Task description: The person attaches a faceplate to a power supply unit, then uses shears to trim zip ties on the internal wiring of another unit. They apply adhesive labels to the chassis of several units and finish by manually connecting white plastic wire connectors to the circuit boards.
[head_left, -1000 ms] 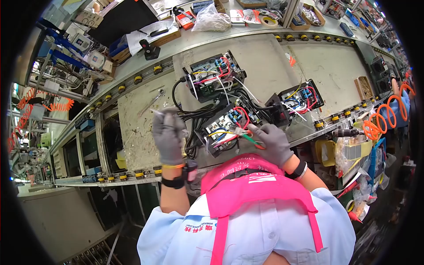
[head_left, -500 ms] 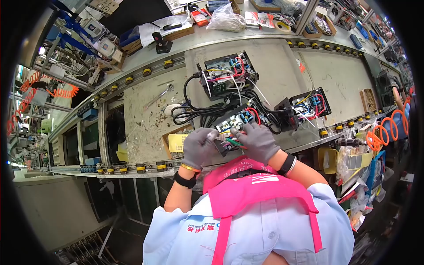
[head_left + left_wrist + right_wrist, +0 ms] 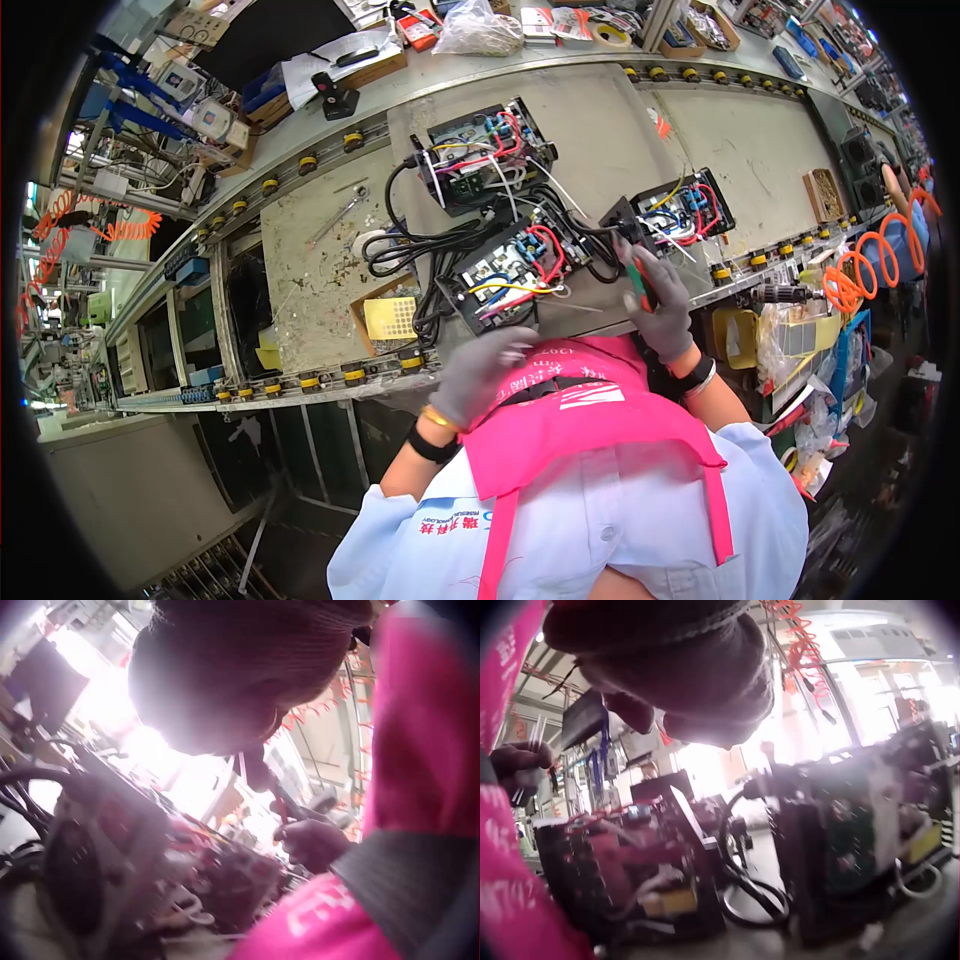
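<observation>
Firstly, locate the right hand just right of the near box, above the front edge of the bench. Note the grey glove, the forearm rising from the lower right, and the fingers curled round a hand tool with green and red handles, held roughly upright. Confirm in the left wrist view: fingers closed round the red handle, tip pointing up.

Next, find the left hand lower and nearer the body, over the pink apron, just below the near box. Cannot tell contact with the box. Expect heavy motion blur in the head view, with the finger state unreadable there. Refer instead to the right wrist view: fingers pinching a few thin white strips, ends standing upward.

For orientation, note the far box and the right box, both open like the near box, with black cables coiled beside them and a spanner lying flat to the left.

Treat the following as hidden or unclear:
- Working end of the hand tool: too small to make out.
- Kind of white strips: cannot tell.
- Wiring inside the near box: legible only as red, yellow, blue and white strands.
- Both wrist views: strongly backlit, upper part filled by a dark glove, boxes soft and out of focus.
- Head view: corners cut off by the dark round lens border.
</observation>
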`<state>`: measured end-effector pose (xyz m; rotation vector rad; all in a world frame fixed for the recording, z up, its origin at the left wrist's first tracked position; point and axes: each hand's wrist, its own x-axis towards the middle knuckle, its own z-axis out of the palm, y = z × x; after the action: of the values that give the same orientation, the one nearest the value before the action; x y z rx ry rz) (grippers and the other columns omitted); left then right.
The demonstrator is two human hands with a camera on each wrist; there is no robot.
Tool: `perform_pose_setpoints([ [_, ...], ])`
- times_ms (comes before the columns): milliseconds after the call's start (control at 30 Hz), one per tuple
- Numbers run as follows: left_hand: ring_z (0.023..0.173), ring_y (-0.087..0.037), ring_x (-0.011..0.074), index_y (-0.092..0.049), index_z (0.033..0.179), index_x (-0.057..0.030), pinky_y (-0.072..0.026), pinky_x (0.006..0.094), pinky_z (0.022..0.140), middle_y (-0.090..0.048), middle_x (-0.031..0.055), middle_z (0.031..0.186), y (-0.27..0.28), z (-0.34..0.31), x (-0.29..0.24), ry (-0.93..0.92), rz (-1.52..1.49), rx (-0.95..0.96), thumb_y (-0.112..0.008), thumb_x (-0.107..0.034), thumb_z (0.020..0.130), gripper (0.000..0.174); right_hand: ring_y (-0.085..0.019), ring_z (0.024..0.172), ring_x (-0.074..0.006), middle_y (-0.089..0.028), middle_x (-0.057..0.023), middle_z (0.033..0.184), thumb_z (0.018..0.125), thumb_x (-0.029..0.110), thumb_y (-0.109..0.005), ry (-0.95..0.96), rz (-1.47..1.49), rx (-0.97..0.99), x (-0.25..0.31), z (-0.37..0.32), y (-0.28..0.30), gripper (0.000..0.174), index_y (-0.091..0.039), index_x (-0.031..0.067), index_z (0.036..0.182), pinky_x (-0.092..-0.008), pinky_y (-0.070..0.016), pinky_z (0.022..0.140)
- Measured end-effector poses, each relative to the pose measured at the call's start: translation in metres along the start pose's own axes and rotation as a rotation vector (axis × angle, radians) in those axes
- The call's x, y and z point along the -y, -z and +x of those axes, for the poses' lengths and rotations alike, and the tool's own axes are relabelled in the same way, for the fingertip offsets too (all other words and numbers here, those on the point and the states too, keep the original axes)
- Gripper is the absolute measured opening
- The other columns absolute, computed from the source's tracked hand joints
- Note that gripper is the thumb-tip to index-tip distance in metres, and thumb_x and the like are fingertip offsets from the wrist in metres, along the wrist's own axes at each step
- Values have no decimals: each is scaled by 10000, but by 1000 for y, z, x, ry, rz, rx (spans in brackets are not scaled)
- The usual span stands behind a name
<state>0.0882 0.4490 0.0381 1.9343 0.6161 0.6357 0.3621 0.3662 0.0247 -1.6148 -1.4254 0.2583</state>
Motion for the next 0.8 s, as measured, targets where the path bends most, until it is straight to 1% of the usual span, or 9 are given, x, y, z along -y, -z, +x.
perform_pose_setpoints([
  [33, 731, -635, 281, -583, 1083, -50, -500, 368, 661, -660, 148, 881, -15, 5, 5, -93, 156, 101, -527, -192, 902, 236, -558, 674, -163, -580, -75, 902, 665, -33, -645, 2, -10, -28, -12, -14, 5, 610, -545, 83, 1255, -263, -458, 610],
  [133, 768, -626, 339, -555, 1162, -106, -492, 423, 661, -652, 149, 881, -55, 21, 24, 153, 367, 398, -556, -216, 857, 324, -594, 732, -200, -595, -81, 914, 662, -8, -658, -259, -79, 170, -35, -60, 21, 605, -547, 83, 1250, -288, -480, 655],
  [233, 766, -633, 325, -534, 1203, -136, -487, 430, 643, -655, 119, 845, -88, 52, 39, 287, 628, 618, -550, -254, 853, 370, -608, 760, -249, -605, -99, 925, 657, 32, -674, -158, -78, 167, -51, -85, 21, 601, -553, 92, 1243, -325, -496, 668],
  [367, 762, -635, 321, -542, 1206, -149, -490, 432, 635, -656, 122, 820, -129, 50, 98, 197, 740, 562, -553, -246, 829, 390, -597, 743, -294, -591, -115, 899, 646, 131, -699, -179, -245, 202, -68, -105, 18, 614, -556, 147, 1242, -357, -501, 646],
  [433, 768, -639, 315, -547, 1201, -157, -494, 428, 634, -658, 115, 815, -134, 41, 115, 145, 785, 503, -552, -231, 821, 388, -584, 822, -292, -579, -97, 941, 646, 225, -702, -241, -400, 307, -72, -111, 15, 579, -576, 187, 1210, -405, -469, 734],
  [500, 761, -634, 327, -571, 1123, -158, -492, 441, 632, -656, 125, 820, -120, 37, 86, 273, 729, 417, -564, -202, 807, 319, -570, 875, -289, -575, -85, 971, 648, 265, -695, -175, -583, 391, -68, -106, 5, 555, -587, 200, 1189, -432, -439, 784],
  [533, 753, -631, 331, -574, 1099, -157, -492, 444, 632, -653, 129, 813, -117, 28, 82, 300, 719, 349, -566, -195, 808, 294, -535, 947, -281, -564, -71, 1003, 646, 289, -685, -279, -597, 471, -62, -103, -3, 560, -578, 218, 1192, -458, -380, 853],
  [667, 714, -607, 370, -571, 1034, -128, -479, 458, 621, -625, 163, 780, -106, 8, 88, 249, 553, 187, -560, -147, 818, 217, -503, 977, -273, -539, -59, 1024, 654, 248, -676, -47, -520, 362, -69, -99, -44, 602, -542, 234, 1240, -479, -330, 910],
  [800, 732, -601, 375, -575, 1028, -125, -465, 464, 623, -622, 168, 787, -101, 5, 88, 305, 495, 199, -549, -123, 824, 205, -501, 978, -273, -536, -69, 1031, 670, 205, -661, -10, -475, 329, -67, -89, -70, 560, -555, 219, 1219, -501, -317, 925],
])
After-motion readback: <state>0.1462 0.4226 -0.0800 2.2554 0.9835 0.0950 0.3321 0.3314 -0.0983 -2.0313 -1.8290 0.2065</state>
